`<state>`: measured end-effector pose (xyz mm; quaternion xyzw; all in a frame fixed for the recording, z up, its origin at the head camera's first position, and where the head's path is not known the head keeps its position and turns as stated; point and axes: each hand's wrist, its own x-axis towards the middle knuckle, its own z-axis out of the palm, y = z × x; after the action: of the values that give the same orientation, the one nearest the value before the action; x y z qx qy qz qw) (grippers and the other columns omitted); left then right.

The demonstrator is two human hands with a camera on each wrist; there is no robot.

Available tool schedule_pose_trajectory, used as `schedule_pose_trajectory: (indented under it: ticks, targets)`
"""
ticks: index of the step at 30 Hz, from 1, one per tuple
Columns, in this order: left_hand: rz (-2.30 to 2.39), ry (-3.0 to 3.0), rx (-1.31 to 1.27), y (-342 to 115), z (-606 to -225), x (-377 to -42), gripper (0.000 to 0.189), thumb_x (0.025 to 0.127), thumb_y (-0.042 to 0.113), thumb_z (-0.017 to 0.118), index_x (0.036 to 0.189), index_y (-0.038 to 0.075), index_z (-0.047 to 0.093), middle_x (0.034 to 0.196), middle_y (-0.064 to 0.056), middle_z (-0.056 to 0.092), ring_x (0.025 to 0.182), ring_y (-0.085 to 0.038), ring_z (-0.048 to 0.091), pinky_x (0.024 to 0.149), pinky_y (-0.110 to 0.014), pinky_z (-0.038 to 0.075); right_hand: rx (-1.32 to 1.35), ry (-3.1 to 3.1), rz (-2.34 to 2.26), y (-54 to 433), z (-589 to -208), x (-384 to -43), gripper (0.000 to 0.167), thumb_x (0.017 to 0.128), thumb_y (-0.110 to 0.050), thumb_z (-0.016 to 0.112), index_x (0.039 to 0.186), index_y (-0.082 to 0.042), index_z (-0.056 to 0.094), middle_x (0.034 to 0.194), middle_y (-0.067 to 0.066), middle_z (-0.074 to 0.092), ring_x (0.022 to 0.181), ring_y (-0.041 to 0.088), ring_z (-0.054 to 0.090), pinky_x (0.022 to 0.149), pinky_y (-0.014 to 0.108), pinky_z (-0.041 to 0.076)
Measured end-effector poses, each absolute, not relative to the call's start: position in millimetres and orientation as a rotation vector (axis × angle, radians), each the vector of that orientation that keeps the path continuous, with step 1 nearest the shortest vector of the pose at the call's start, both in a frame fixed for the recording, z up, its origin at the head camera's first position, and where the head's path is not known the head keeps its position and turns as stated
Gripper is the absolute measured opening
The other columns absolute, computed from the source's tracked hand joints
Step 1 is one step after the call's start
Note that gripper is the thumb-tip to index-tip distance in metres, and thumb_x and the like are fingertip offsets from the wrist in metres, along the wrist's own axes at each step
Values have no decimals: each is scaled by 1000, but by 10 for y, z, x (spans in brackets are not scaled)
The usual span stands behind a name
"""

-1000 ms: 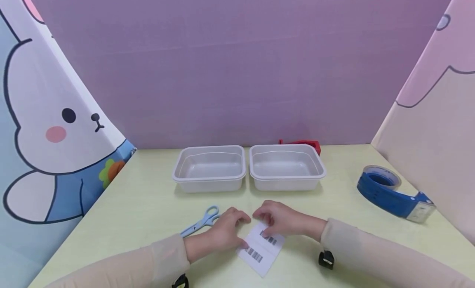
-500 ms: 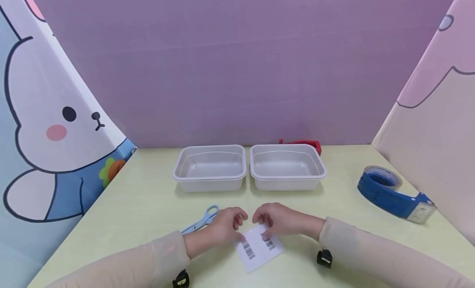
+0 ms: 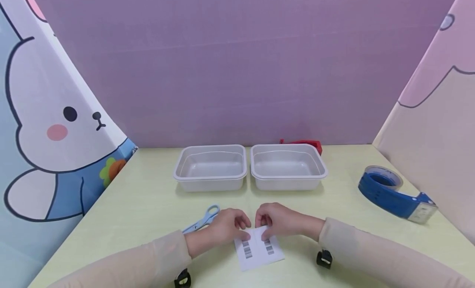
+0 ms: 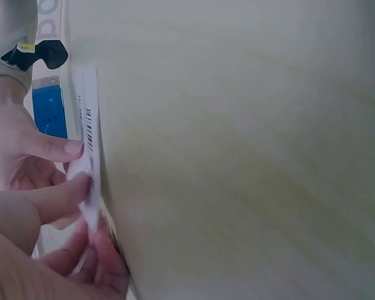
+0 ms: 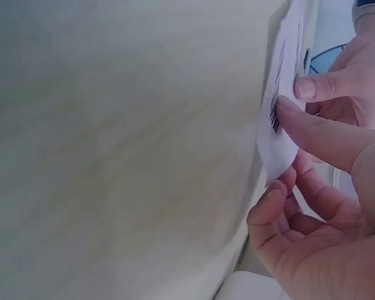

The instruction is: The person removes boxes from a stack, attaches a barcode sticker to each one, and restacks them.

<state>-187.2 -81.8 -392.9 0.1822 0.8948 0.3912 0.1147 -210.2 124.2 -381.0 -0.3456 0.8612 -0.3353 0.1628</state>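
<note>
A small white sheet of paper printed with two barcodes is held just in front of me, its lower edge toward me. My left hand pinches its upper left corner, the thumb on the printed face. At the upper right my right hand holds it the same way, thumb near the other barcode. In the left wrist view the paper appears nearly edge-on, with fingers behind it. The right wrist view shows the paper tilted off the tabletop. Light blue scissors lie beside my left hand, partly hidden by it.
Two white plastic containers stand side by side at the back. Behind the right one a red object is partly hidden. A blue tape dispenser with a clear tape roll lies at the right. A purple backdrop rises behind the table.
The paper has turned from a slanted position to nearly square with me. My left thumb has shifted slightly right, onto its upper edge, while the right hand has barely moved.
</note>
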Motion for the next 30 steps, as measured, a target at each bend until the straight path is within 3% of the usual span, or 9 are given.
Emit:
schedule_pose_trajectory:
  ticks: [7,15,22,30]
  targets:
    - [1308,2501,517,-840,-3973,-1919,4,82,9,74,84,6,73,74,1,68,68,-9,58,59,-18,49,-985,2467,-1027,1258,-3794,-2125,14,79,-4,76,82,-13,66,73,-7,62,70,3,55,65,18,49]
    - [1480,2437,320,-908,-3895,-2006,16,86,21,73,93,7,75,86,0,72,81,-9,60,74,-23,50,-950,2410,-1209,1295,-3675,-2149,17,85,-8,73,101,-7,68,86,1,71,78,5,62,72,19,55]
    - [1626,2334,197,-883,-3818,-2047,23,88,20,69,101,1,73,83,-4,73,69,-9,64,64,-20,52,-881,2350,-1354,1290,-3612,-2173,20,89,-7,68,108,-1,68,93,9,73,84,9,67,74,17,56]
    - [1691,2265,116,-868,-3719,-2070,23,89,20,66,103,1,71,81,-3,71,67,-10,64,58,-19,53,-915,2417,-1373,1261,-3556,-2168,21,89,-8,69,109,-4,71,95,7,74,84,9,66,74,17,55]
